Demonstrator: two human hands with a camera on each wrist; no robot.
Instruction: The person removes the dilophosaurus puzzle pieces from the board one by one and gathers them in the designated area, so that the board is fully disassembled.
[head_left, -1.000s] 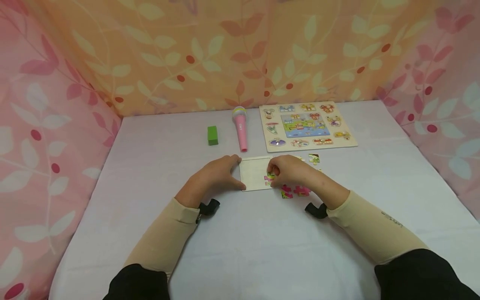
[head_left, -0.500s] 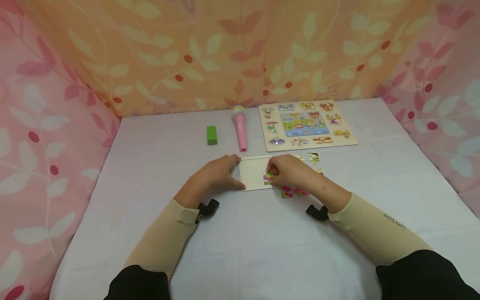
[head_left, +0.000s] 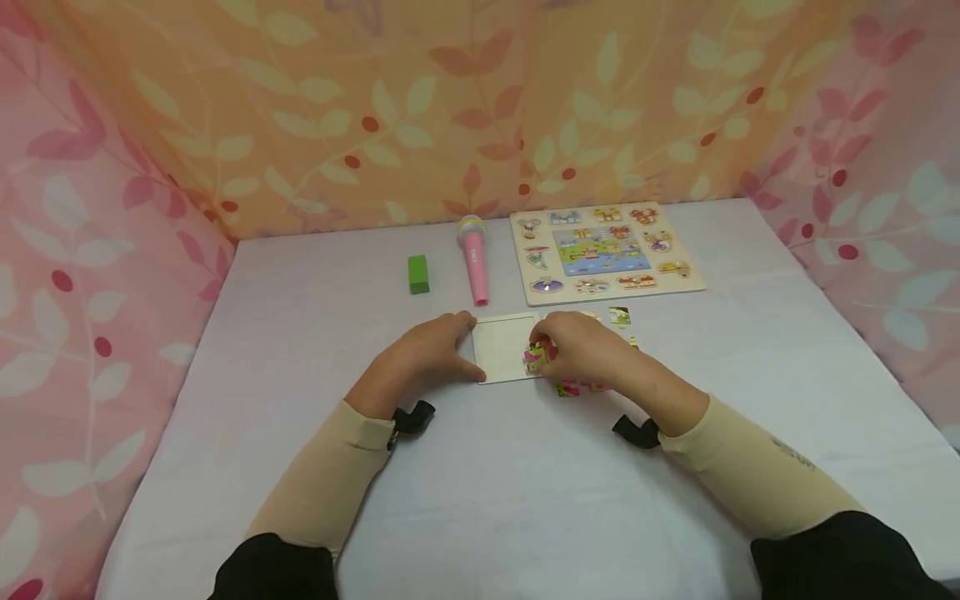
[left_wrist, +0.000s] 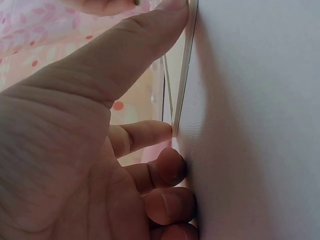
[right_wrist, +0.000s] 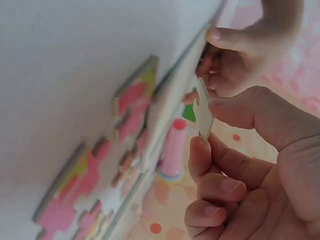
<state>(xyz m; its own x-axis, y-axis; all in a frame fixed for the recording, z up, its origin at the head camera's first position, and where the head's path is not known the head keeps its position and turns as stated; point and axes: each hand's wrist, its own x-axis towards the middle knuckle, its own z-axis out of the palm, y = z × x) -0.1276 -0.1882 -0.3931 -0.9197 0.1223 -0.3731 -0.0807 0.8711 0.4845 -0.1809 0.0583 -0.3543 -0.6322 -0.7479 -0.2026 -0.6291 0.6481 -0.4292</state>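
In the head view my left hand [head_left: 427, 358] holds the left side of a small pale puzzle tray [head_left: 498, 346], thumb at the near corner and index finger at the far one. The left wrist view shows that thumb and index finger against the tray's thin edge [left_wrist: 186, 75]. My right hand [head_left: 585, 346] pinches a pink and green puzzle piece [head_left: 534, 359] over the tray's right part. The right wrist view shows the pinched piece's pale back [right_wrist: 203, 115], apart from the tray. Several loose pink and yellow pieces [right_wrist: 65, 200] lie beside the tray, partly hidden under my right hand.
Behind the tray lie a green block [head_left: 418, 274], a pink toy microphone [head_left: 475, 262] and a larger wooden picture-puzzle board [head_left: 532, 287]. Another small piece [head_left: 619, 315] lies near that board's front edge. Patterned cloth walls [head_left: 480, 108] bound the white table.
The piece in my right fingers has tilted and turned slightly over the tray. My left hand keeps its place on the tray. The head view has shifted a little.
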